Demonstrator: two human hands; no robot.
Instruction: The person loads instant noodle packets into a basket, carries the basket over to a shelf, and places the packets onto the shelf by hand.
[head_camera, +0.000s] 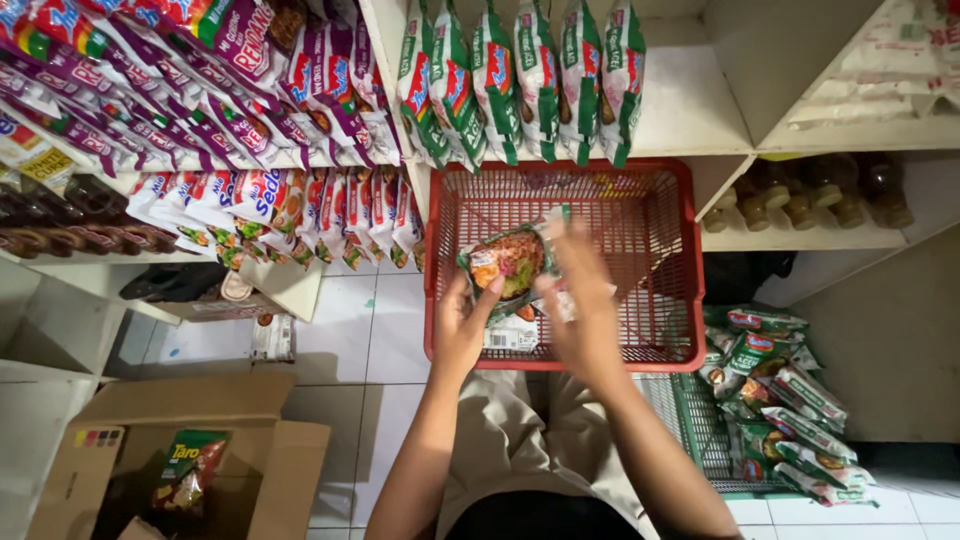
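The noodle packet is a flat plastic pouch with green edges and a picture of browned noodles on its face, slightly crumpled and tilted toward the camera. It sits above the near half of the red plastic basket, held up off the mesh floor between both hands. The left hand grips its lower left corner, thumb pressed on the front face and fingers curled behind. The right hand is blurred; its fingers spread over the packet's right edge, and whether it truly clasps the pouch or only touches it I cannot tell. Another packet lies flat in the basket just under the hands. On the shelf behind the basket stands a row of 6 green-and-white packets. To the left hang purple packets. To the right, a heap of green packets lies on a green basket. A cardboard box stands open at lower left.
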